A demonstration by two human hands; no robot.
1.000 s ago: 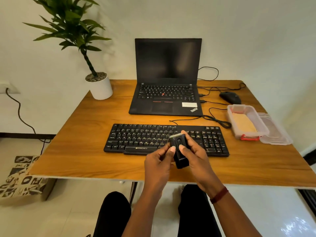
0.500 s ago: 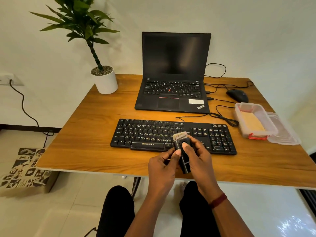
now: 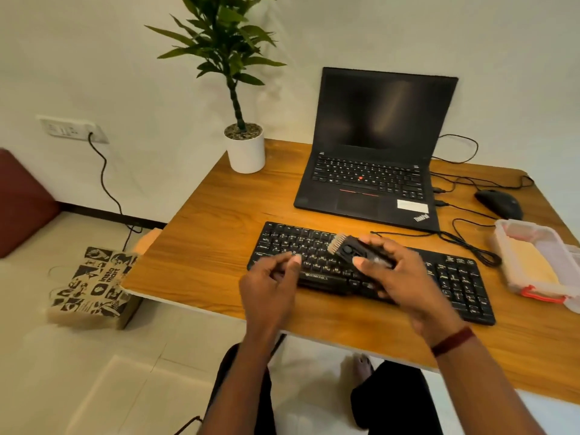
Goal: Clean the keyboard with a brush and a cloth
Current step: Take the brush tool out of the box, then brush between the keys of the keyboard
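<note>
Black brush [image 3: 356, 251] is hovering above the keyboard [image 3: 455, 277], pale bristles [image 3: 336, 243] not yet meeting the keys.

Probable faults: the keyboard is lying unbraced on the wooden tabletop [image 3: 219, 221], so a firm stroke is likely to be pushing it sideways. The bristles are pointing up and to the left, and a steep stroke may be driving dust deeper between the keys rather than lifting it out. The right hand [image 3: 401, 274] is clamping the brush body, fingers wrapping over it and thumb pressing its near side. The left hand [image 3: 270, 281] is hanging just beside the brush over the keyboard's left half, fingers loosely curled and gripping nothing. The cloth [image 3: 527, 262] is lying in the clear container [image 3: 539, 233] at the right, well apart from both hands.
</note>
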